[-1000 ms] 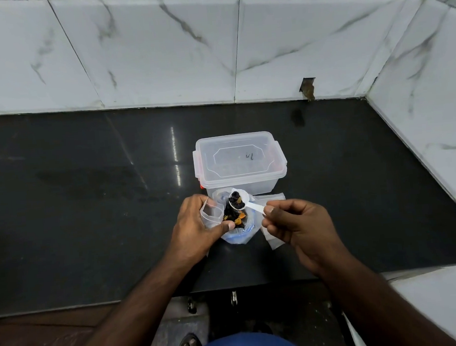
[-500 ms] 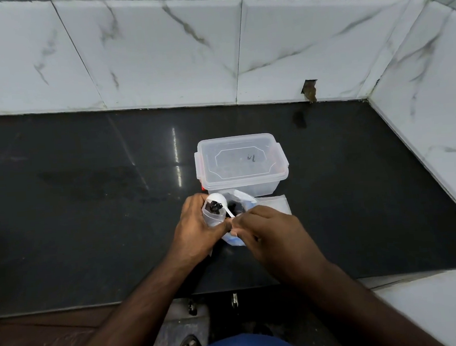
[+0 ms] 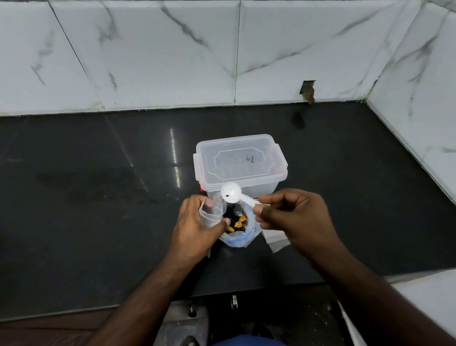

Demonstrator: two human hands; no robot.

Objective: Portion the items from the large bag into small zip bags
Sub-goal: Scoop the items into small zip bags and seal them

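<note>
While the left hand [image 3: 192,230] pinches a small zip bag [image 3: 210,212] open for filling, the right hand [image 3: 290,217] grips a near-empty white spoon [image 3: 232,193] above the large bag [image 3: 238,228].

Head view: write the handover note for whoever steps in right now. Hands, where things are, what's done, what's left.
Left hand: grips the small zip bag, mouth held open, beside the large bag.
Right hand: pinches the handle of the white spoon; its bowl looks nearly empty, raised above the large bag.
Large bag: open on the black counter, dark and orange pieces inside, in front of the lidded clear box.
Flat clear bags: on the counter under the right hand.
Done: cannot tell how much is in the small bag.
Left: keep scooping, seal, repeat.
</note>
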